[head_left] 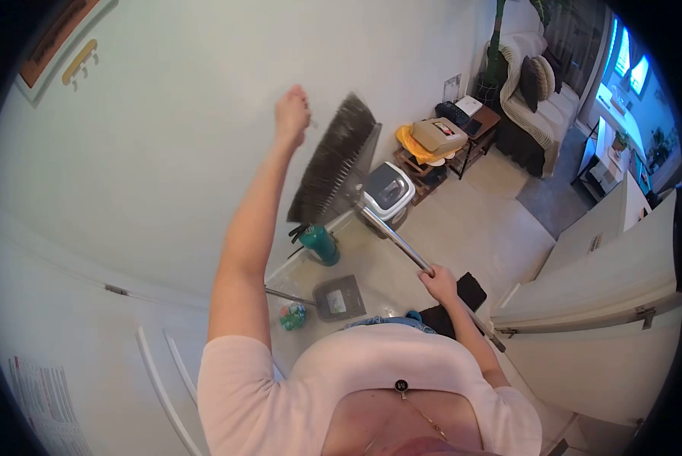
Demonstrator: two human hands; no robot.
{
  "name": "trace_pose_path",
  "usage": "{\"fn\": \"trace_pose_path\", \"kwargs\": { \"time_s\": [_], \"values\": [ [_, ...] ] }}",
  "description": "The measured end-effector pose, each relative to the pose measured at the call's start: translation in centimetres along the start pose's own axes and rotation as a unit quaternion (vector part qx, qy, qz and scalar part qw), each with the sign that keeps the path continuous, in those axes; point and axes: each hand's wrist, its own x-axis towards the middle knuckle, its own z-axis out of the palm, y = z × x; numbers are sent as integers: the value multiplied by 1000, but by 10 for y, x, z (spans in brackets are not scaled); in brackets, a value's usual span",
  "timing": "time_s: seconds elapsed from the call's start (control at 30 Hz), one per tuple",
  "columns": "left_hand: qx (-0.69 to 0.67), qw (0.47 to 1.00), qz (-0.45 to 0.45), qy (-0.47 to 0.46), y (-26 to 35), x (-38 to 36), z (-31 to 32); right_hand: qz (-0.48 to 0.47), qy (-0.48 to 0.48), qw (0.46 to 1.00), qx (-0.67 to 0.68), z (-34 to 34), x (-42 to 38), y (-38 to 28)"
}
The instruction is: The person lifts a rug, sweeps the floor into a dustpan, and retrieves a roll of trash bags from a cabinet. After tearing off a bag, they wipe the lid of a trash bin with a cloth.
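My right hand (439, 285) is wrapped round the metal handle of a broom (333, 163). The broom is lifted and tilted, its wide grey-brown bristles turned up in front of the white wall. Raised to the left of the bristles, my left hand (292, 115) has its fingers closed together, apart from the broom. Some thin dark wisps show beside those fingers, too small to name. Below the broom head, a green canister (321, 245) stands on the floor by the wall. A grey dustpan (339, 298) with a long handle lies nearer to me.
A white-and-grey lidded bin (389, 191) stands beyond the broom. Behind it, a cardboard box (438, 135) rests on a yellow cloth on a small wooden stand. A colourful ball-like object (292, 316) sits beside the dustpan. To the right is a white door (584, 304).
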Motion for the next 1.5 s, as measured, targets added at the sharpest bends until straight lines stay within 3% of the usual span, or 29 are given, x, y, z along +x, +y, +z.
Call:
{"fn": "trace_pose_path", "kwargs": {
  "time_s": [0.07,0.17,0.27,0.33,0.43,0.53,0.57,0.67,0.77,0.87,0.9,1.0,1.03,1.13,1.2,1.3,1.4,1.5],
  "values": [
    [-134,989,-68,-10,3,7,-25,11,9,1000,-21,-3,-5,2],
    [-81,983,-157,-52,-7,-8,-38,29,-2,1000,-5,-10,-15,24],
    [46,978,-150,-135,-14,-38,-25,35,-2,999,37,-15,-20,22],
    [-29,959,-137,-248,-1,-55,-16,21,-4,999,35,-15,-18,23],
    [55,954,152,-252,-20,-64,22,11,-2,999,43,-15,-13,20],
    [213,944,167,-191,-4,-63,14,-2,15,999,31,-16,-14,14],
    [218,962,108,-121,-8,-56,7,3,17,999,31,-17,-16,13],
    [87,994,49,-47,-15,-39,-13,24,13,999,29,-21,-23,14],
    [41,994,-63,-85,1,-44,-9,32,6,999,22,-26,-27,15],
    [178,963,-40,-197,19,-61,13,12,24,999,24,-25,-28,13],
    [280,924,151,-213,6,-64,20,12,28,999,18,-24,-27,14],
    [400,881,173,-186,16,-77,27,17,32,999,5,-26,-28,11],
    [360,899,198,-152,8,-77,27,19,32,999,3,-27,-28,11],
    [263,957,116,42,-22,-45,4,12,51,999,-7,-31,-29,9],
    [173,983,9,57,-20,-23,-26,12,54,998,-16,-34,-34,12],
    [46,995,-46,-74,4,-39,-21,14,49,999,-10,-37,-39,13],
    [106,978,61,-170,17,-61,8,17,39,999,13,-37,-39,12],
    [90,975,112,-172,-1,-59,38,14,28,999,24,-36,-35,12]
  ]
}}
